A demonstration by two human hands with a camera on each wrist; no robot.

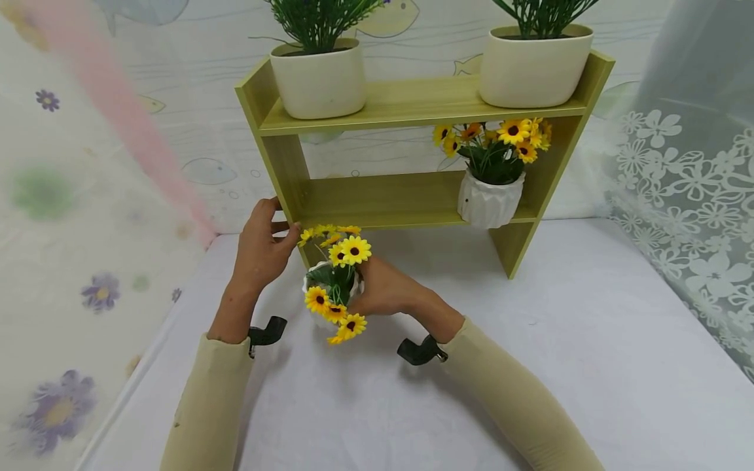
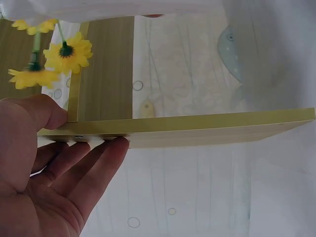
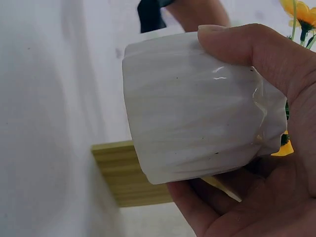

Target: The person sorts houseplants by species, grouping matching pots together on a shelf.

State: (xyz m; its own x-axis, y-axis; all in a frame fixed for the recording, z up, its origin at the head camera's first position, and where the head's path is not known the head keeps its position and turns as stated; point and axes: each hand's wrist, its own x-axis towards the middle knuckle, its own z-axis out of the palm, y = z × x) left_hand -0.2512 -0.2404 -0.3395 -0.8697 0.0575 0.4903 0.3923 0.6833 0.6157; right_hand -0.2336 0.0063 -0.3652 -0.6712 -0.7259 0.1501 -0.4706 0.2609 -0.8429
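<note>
My right hand (image 1: 385, 288) grips a white ceramic flower pot (image 3: 202, 108) with yellow daisy-like flowers (image 1: 355, 250), in front of the lower left of a wooden shelf (image 1: 377, 196). In the right wrist view its thumb lies along one side of the pot and the fingers round the other. My left hand (image 1: 262, 252) holds the shelf's left side panel (image 2: 197, 123), thumb on the inner face and fingers on the outer, as the left wrist view shows. Some yellow flowers (image 2: 66, 52) hang close above that thumb.
A matching white pot (image 1: 491, 199) with yellow and orange flowers stands at the right of the middle board. Two larger cream pots (image 1: 321, 82) with green plants stand on the top board. White cloth (image 1: 471, 405) covers the table; a lace curtain (image 1: 695, 163) hangs at right.
</note>
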